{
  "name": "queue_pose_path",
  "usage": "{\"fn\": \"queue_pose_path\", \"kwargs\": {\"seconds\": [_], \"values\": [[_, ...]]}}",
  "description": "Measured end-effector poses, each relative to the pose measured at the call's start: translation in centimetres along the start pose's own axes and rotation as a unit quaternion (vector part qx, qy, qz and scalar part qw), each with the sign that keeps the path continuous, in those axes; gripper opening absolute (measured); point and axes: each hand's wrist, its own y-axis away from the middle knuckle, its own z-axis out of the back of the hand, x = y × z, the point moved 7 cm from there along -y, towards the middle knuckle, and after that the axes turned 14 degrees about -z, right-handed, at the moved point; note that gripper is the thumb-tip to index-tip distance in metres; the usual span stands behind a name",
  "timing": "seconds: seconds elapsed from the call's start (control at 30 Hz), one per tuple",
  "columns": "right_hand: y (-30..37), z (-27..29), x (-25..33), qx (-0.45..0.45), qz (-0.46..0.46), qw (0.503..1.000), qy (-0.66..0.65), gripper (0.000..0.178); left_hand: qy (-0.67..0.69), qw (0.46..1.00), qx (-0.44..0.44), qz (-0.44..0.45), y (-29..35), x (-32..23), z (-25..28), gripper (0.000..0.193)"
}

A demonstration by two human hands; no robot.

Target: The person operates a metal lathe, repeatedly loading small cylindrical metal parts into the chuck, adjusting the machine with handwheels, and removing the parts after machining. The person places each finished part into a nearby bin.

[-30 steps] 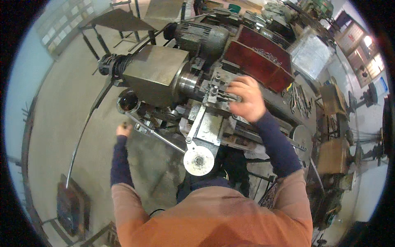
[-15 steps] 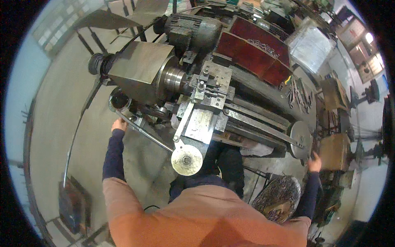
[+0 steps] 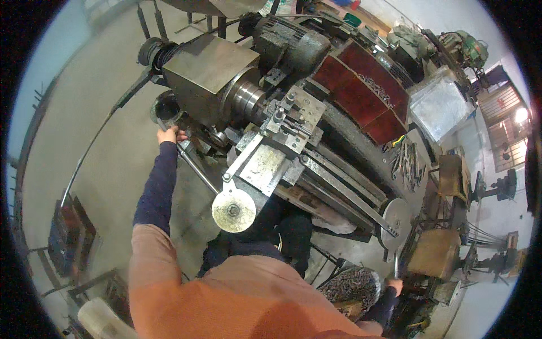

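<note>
A small metal lathe spreads before me, with a grey headstock (image 3: 212, 62) and a shiny spindle collar (image 3: 247, 99). My left hand (image 3: 169, 134) is closed around the upper end of a long steel lever (image 3: 197, 168), beside a dark round opening (image 3: 166, 106). That lever slopes down toward a round pale disc (image 3: 234, 210) at the cross slide's near end. At the lower right, my right hand (image 3: 395, 286) grips a short bright handle (image 3: 396, 264) below a larger grey disc (image 3: 395, 223). Between the two sits a tool block (image 3: 291, 121) with upright bolts.
Behind the bed stands a dark red tray (image 3: 361, 85) holding small metal pieces. Several wrenches (image 3: 407, 164) lie to its right. A motor (image 3: 291, 42) sits behind the headstock. Near my right forearm is a container heaped with metal bits (image 3: 353, 285). Pedestal machines line the right wall.
The view has shifted and turned. My right hand has moved down toward me and now holds the handle below the disc. My left hand's fingers are now wrapped more fully around the lever.
</note>
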Motion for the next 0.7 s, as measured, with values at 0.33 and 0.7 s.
{"fn": "queue_pose_path", "kwargs": {"seconds": [0.33, 0.7], "values": [[10.0, 0.9, -0.3, 0.009, -0.118, 0.992, -0.035, 0.042, -0.038, 0.999, -0.010, 0.021, 0.3, -1.5, 0.1, 0.020], [10.0, -0.5, -1.0, -0.024, -0.104, 0.992, -0.065, 0.040, -0.055, 0.998, 0.010, -0.014, -0.6, -1.1, 0.0, 0.023]]}}
